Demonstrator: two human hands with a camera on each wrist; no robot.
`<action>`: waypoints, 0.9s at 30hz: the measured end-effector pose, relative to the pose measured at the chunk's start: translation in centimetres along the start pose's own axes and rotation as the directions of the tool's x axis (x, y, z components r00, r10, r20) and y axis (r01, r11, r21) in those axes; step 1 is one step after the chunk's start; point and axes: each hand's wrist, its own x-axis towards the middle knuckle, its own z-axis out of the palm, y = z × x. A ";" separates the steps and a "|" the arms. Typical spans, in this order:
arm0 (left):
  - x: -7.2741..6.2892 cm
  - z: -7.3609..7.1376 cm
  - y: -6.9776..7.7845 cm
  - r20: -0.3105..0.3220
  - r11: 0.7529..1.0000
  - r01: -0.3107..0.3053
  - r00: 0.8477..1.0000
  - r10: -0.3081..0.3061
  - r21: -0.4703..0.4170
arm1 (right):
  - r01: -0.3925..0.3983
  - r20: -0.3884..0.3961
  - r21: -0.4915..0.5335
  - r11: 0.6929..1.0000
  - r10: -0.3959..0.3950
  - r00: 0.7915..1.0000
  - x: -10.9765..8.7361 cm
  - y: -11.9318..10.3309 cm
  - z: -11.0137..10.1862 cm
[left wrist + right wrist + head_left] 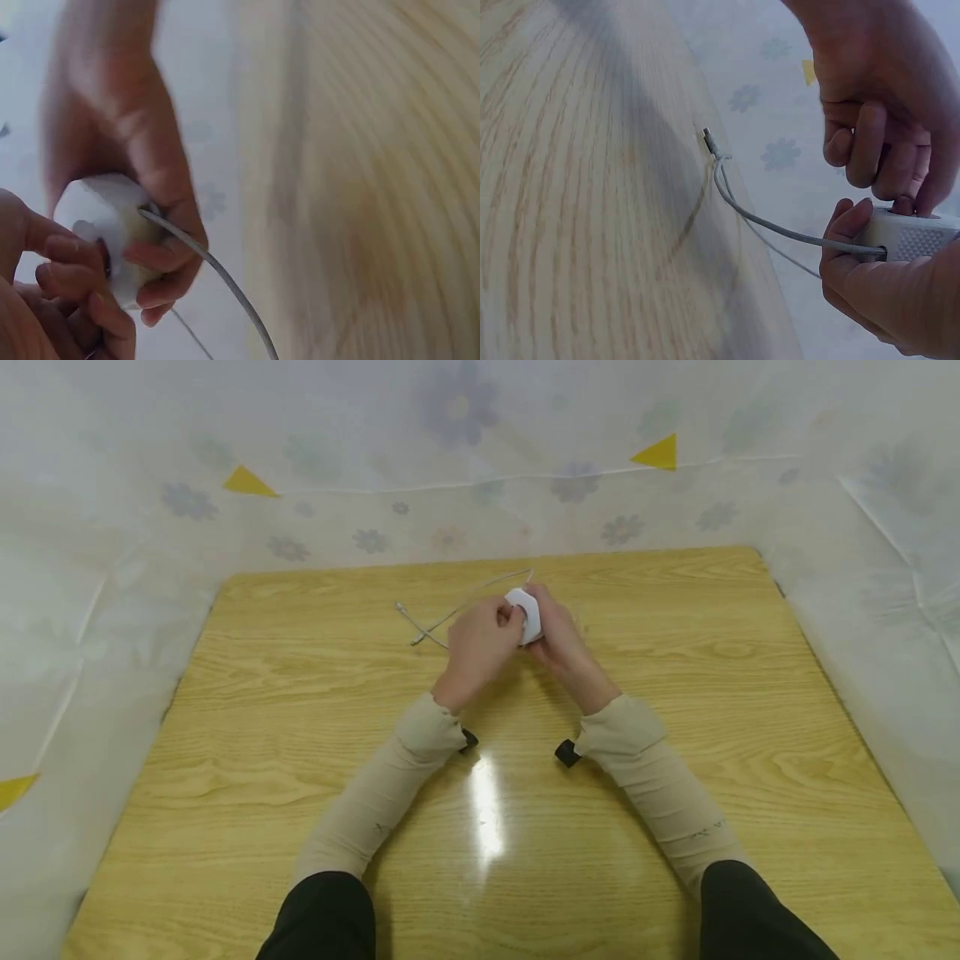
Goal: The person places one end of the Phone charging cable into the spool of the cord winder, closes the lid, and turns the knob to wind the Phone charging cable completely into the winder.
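A white hexagonal cable winder [532,610] is up between both hands over the far part of the table. My right hand [561,639] grips its body from the side; in the right wrist view the fingers and thumb wrap round its dimpled wall [920,243]. With bent fingers my left hand [482,639] works at the round middle of the winder's face, its fingertips partly hidden in the recess. A thin grey cable [780,227] comes out through a hole in the winder's side. The cable's ends [402,608] lie to the left of the hands, showing small metal plugs.
A wood-grain table [262,735] spreads under the arms. Behind and beside it hangs a pale flowered sheet [450,460] with yellow triangles [660,453] on it. Small black pieces [567,752] stick out from the beige sleeve cuffs.
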 end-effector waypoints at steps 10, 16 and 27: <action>0.9 -0.8 -0.7 0.429 0.449 0.509 0.861 -0.275 -0.734 | 0.065 -0.075 -0.049 0.997 -0.069 0.995 -0.1 0.0 0.4; 0.9 -0.7 -0.6 0.380 0.588 0.423 0.902 -0.203 -0.690 | 0.044 -0.060 -0.095 0.994 -0.050 0.997 -0.1 -0.8 -0.3; 0.5 -3.2 -0.6 0.134 0.954 -0.297 0.948 0.289 0.040 | -0.005 0.098 -0.009 1.000 0.006 0.995 0.0 -1.1 -0.8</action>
